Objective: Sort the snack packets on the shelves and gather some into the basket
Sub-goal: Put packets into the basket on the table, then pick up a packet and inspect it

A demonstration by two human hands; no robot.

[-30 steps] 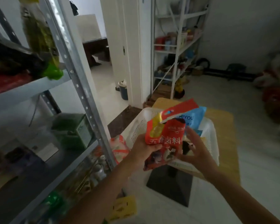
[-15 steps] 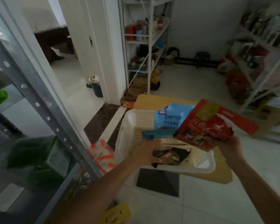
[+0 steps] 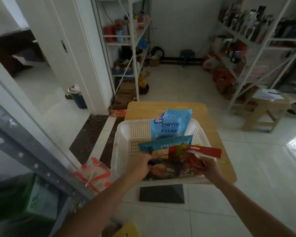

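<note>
At the basket's six-o'clock rim, my left hand grips a dark packet, my right hand pinches a red packet; fingertips hidden.

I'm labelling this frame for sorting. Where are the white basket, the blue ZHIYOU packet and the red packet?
white basket (image 3: 122,147), head view, bare left wall.
blue ZHIYOU packet (image 3: 171,125), head view, printed front.
red packet (image 3: 208,151), head view, top header strip.

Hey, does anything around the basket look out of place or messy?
Nothing spilled or torn. The blue packet stands on end, poking above the basket rim; the red packet in the right hand and dark packet in the left hand lie lower. The basket seems to overhang the table on the left.
</note>
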